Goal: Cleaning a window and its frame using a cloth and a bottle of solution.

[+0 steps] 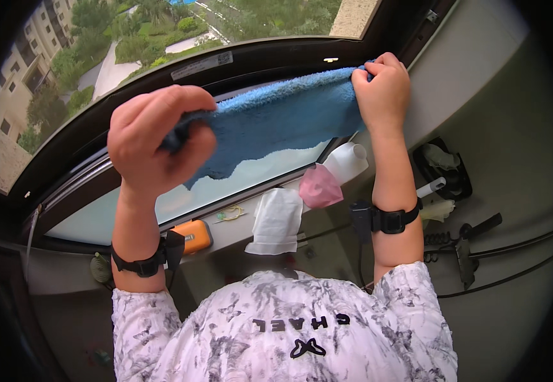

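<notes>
While a dark window frame (276, 56) spans the upper field, a blue cloth (283, 121) stretches between the two hands, just below the frame's lower rail. The left hand (152, 137), fingers curled, is clamped on the cloth's left end; the right hand (386, 92) pinches its upper right corner. Below the cloth: a white pouch (276, 219), a pink bundle (321, 186), an orange case (195, 236).

I'd say we're upstairs, probably in a home: past the left hand (152, 140), trees (90, 22) and an apartment-style building (15, 83) show from above; a cluttered windowsill (232, 232) runs below the right hand (384, 94).
</notes>
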A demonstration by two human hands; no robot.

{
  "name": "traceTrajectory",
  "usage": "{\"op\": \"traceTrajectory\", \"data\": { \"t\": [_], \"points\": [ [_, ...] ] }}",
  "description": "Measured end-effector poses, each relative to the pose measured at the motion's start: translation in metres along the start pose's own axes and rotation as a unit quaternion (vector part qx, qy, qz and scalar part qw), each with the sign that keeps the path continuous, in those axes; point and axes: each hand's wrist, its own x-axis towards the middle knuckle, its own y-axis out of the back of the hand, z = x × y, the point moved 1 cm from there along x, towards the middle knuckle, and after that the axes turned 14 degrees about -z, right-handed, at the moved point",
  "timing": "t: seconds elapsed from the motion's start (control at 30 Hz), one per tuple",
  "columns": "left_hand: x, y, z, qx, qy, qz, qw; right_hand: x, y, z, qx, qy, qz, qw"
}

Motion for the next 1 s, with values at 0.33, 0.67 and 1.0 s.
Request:
{"op": "traceTrajectory", "data": {
  "t": [0.33,0.67,1.0],
  "points": [
    [-0.025,0.008,-0.005,-0.059,0.057,0.188,0.979,-0.016,-0.006,-0.042,-0.016,0.018,0.038,0.999],
    [-0.014,0.001,-0.001,-0.007,0.113,0.171,0.979,-0.033,0.006,-0.031,0.167,0.059,0.023,0.984],
    [-0.004,-0.007,-0.001,0.03,0.139,0.041,0.989,-0.02,0.004,-0.031,0.087,0.009,-0.007,0.996]
  ]
}}
